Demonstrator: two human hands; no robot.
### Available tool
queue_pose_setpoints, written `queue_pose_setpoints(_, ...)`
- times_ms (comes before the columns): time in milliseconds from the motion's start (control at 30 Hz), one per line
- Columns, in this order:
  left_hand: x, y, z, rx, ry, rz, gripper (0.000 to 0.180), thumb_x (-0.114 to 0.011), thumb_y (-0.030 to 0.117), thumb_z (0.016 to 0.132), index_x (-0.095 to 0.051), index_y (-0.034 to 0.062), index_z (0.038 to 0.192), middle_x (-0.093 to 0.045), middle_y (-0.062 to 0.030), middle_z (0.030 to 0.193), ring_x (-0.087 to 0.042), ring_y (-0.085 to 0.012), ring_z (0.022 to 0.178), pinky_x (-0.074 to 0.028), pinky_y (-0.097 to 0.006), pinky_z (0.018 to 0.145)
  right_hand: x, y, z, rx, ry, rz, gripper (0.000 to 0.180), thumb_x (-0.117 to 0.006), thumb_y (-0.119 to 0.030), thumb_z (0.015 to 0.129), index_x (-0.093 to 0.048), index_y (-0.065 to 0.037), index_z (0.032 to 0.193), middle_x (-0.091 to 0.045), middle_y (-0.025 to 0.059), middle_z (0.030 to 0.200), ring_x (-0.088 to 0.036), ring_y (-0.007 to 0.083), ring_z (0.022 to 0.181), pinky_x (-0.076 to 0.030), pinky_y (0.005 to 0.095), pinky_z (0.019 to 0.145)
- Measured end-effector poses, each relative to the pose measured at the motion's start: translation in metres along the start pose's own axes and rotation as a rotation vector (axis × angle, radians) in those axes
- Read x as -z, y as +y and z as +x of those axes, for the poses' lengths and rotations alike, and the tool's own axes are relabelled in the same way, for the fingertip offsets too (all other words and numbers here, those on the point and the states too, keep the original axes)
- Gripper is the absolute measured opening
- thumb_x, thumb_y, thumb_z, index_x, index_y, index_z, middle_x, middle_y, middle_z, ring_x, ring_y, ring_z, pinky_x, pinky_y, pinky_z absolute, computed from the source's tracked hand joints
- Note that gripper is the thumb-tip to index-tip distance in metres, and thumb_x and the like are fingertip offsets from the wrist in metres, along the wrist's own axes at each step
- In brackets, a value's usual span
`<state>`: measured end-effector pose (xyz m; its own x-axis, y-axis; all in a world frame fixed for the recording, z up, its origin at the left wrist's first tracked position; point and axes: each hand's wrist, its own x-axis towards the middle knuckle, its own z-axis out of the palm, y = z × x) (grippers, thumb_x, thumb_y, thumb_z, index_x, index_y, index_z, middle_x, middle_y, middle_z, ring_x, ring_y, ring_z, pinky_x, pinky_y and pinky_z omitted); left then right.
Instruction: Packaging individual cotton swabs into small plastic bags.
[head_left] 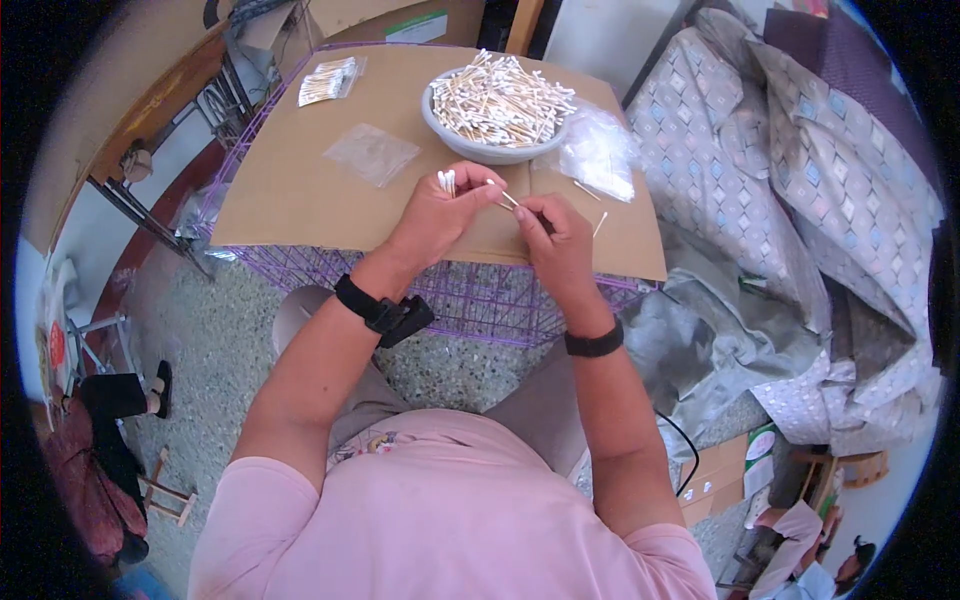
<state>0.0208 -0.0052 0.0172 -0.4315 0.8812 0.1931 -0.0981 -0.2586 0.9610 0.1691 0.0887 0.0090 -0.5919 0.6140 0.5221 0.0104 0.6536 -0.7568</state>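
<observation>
Several cotton swabs (446,181) are gripped in my left hand (437,212), their white tips standing up beside the fingers. My right hand (558,240) pinches a cotton swab (506,198) that slants across to the left fingertips. Just beyond my hands stands a grey bowl (495,154) heaped with cotton swabs (500,98). To the right of the bowl lies a pile of clear plastic bags (600,150). Two loose swabs rest near my right hand, one of them a swab (600,224) beside the knuckles. A flat clear bag (372,154) lies to the left.
A filled bag of swabs (331,82) lies at the far left of the cardboard sheet (290,200). Purple wire mesh (460,300) supports the cardboard. Patterned fabric (700,140) is draped at the right. Other people sit at the lower left and lower right.
</observation>
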Motion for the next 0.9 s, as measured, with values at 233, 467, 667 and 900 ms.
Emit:
queue_pose_setpoints(233,0.006,-0.017,0.005,-0.218,-0.106,0.161,0.01,-0.063,0.015,0.091,-0.065,0.0068,0.096,-0.057,0.0082,0.077,-0.038,0.0018,0.055,-0.028,-0.017,0.046,-0.004,0.001,0.001,0.062,-0.012,0.0,0.008,-0.066,-0.008,0.084,-0.063,-0.001,0.087,-0.057,0.0092,0.074,-0.056,0.0196,0.064,-0.044,0.0305,0.059)
queue_pose_setpoints(467,0.003,-0.003,-0.001,-0.033,-0.058,0.086,0.011,-0.064,0.017,0.091,-0.066,0.008,0.098,-0.05,0.0095,0.067,-0.036,0.001,0.052,-0.025,-0.018,0.044,-0.003,0.003,0.001,0.07,0.022,0.015,0.007,-0.067,-0.007,0.083,-0.063,-0.001,0.086,-0.056,0.0085,0.073,-0.055,0.0188,0.064,-0.044,0.0296,0.058)
queue_pose_setpoints(667,0.003,0.001,-0.003,-0.016,-0.057,0.076,0.011,-0.063,0.014,0.091,-0.066,0.0056,0.099,-0.055,0.0071,0.076,-0.043,-0.001,0.066,-0.033,-0.018,0.058,-0.003,0.003,0.0,0.029,0.024,0.051,0.007,-0.067,-0.006,0.083,-0.064,-0.002,0.087,-0.056,0.0075,0.073,-0.055,0.0165,0.064,-0.044,0.0282,0.058)
queue_pose_setpoints(900,0.004,0.001,-0.001,0.042,-0.063,0.124,0.01,-0.063,0.011,0.091,-0.066,0.0034,0.097,-0.06,0.0053,0.085,-0.05,-0.0027,0.078,-0.041,-0.019,0.069,-0.002,0.011,-0.001,-0.042,0.079,0.117,0.008,-0.068,-0.007,0.083,-0.064,-0.002,0.087,-0.058,0.0057,0.078,-0.055,0.013,0.066,-0.044,0.0257,0.06)
